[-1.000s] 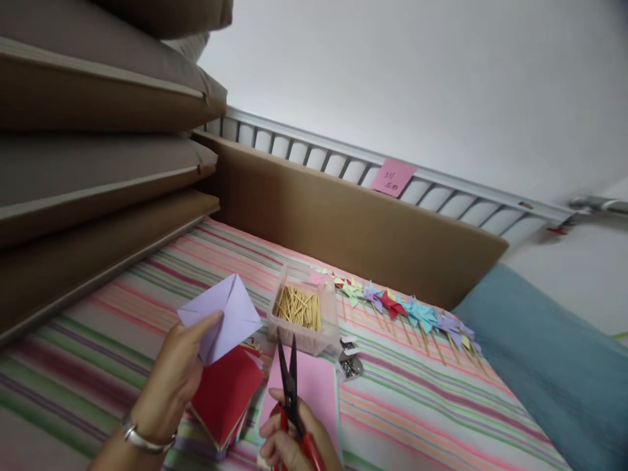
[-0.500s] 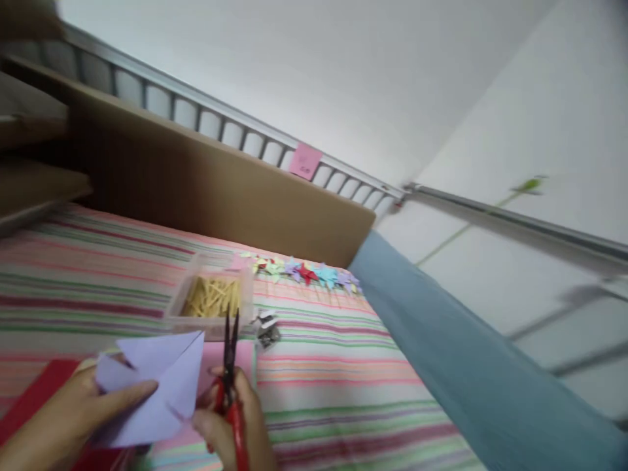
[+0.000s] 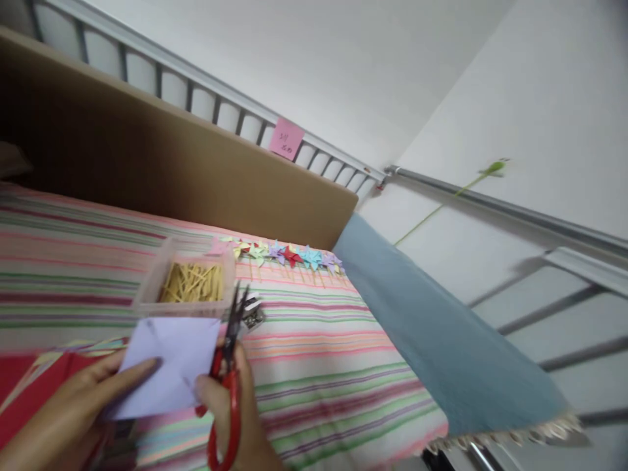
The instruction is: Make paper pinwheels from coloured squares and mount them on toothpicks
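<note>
My left hand (image 3: 73, 402) holds a folded lilac paper (image 3: 167, 366) at the lower left, thumb on top. My right hand (image 3: 235, 412) grips red-handled scissors (image 3: 228, 379). Their dark blades (image 3: 238, 311) point up and sit slightly apart at the paper's right edge. Just beyond the paper stands a clear plastic box of wooden sticks (image 3: 189, 281). Red paper (image 3: 29, 392) lies under my left hand.
A row of small paper pinwheels on sticks (image 3: 289, 256) lies along the far side of the striped bedsheet (image 3: 318, 366). A small metal clip (image 3: 252, 314) rests by the box. A brown board (image 3: 171, 163), a railing with a pink note (image 3: 286, 139) and a blue cloth (image 3: 432, 327) border the bed.
The view has swung to the right and the cushions have left the frame. Both hands have come together, so the scissors now sit at the lilac paper's edge.
</note>
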Available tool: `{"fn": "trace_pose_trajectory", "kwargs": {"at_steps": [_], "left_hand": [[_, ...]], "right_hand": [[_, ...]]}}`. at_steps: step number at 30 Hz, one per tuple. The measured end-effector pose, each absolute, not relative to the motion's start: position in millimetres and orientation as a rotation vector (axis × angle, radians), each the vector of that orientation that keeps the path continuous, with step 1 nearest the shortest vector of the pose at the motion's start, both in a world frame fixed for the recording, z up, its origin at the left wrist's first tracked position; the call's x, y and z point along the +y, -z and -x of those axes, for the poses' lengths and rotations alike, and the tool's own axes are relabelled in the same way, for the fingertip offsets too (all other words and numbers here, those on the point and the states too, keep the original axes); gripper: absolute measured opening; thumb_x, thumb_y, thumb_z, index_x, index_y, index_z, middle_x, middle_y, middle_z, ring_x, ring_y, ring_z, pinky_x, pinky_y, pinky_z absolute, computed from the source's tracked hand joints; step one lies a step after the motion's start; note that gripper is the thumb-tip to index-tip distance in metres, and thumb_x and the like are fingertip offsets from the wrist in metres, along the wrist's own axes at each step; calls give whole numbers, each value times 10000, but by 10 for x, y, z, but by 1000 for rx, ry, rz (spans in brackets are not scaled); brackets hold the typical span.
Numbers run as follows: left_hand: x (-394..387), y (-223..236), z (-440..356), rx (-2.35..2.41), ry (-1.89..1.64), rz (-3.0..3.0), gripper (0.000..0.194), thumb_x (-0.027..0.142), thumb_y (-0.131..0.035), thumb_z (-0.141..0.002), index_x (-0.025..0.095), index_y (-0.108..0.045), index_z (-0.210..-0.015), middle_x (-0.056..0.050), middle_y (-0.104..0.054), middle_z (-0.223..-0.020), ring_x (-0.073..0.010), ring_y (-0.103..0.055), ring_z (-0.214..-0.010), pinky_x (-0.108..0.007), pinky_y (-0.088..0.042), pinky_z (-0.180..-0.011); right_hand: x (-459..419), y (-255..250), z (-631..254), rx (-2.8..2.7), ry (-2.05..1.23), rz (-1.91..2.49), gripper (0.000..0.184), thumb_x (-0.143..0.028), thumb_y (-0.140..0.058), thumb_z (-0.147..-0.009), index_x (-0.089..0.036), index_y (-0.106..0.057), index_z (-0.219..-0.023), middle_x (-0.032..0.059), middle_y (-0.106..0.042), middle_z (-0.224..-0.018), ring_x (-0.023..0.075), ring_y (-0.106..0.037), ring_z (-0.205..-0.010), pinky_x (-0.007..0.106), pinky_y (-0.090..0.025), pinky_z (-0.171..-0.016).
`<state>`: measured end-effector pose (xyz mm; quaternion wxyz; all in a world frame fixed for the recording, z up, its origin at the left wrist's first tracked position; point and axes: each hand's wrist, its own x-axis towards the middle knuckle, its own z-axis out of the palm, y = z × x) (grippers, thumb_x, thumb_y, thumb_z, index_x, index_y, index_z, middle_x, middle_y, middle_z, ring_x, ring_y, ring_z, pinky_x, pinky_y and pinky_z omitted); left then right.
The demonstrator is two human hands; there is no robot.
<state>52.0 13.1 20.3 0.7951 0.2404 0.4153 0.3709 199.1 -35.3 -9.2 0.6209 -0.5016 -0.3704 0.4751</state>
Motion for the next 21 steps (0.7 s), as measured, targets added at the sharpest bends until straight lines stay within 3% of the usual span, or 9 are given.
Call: {"fn": "trace_pose_trajectory", "kwargs": {"at_steps": [3, 8, 15, 21], "left_hand": [[115, -243, -544, 865, -880, -540, 268, 227, -790, -572, 202, -722, -830, -33, -740, -848, -215, -676, -755, -238, -564, -635], [83, -165, -595, 824, -956, -492, 143, 184, -727, -661, 154, -719, -801, -69, -733, -834, -189, -667, -734, -237, -560, -661], [19, -183, -705, 733, -868, -531, 173, 202, -681, -722, 131, -715, -876, -97, -732, -866, -209, -664, -795, -260, -531, -735], [55, -125, -639, 804, -912, -559, 218, 240, -692, -705, 106, -717, -875, -117, -733, -830, -217, -664, -748, -251, -518, -680]], "right_hand": [[-388, 87, -2009, -849, -1014, 1132, 285, -190, -581, -687, -186, -514, -964, -61, -473, -652, 79, -431, -508, 181, -371, -451], [-401, 111, -2013, -865, -1018, 1138, 329, -227, -565, -773, -194, -471, -1087, -44, -501, -707, 83, -453, -504, 200, -395, -459], [-414, 77, -2006, -896, -996, 1156, 341, -241, -567, -774, -186, -463, -1094, -29, -523, -717, 99, -479, -522, 214, -414, -465], [-411, 90, -1993, -905, -1005, 1158, 351, -228, -571, -762, -200, -472, -1097, -30, -534, -739, 97, -485, -566, 201, -404, -495]]}}
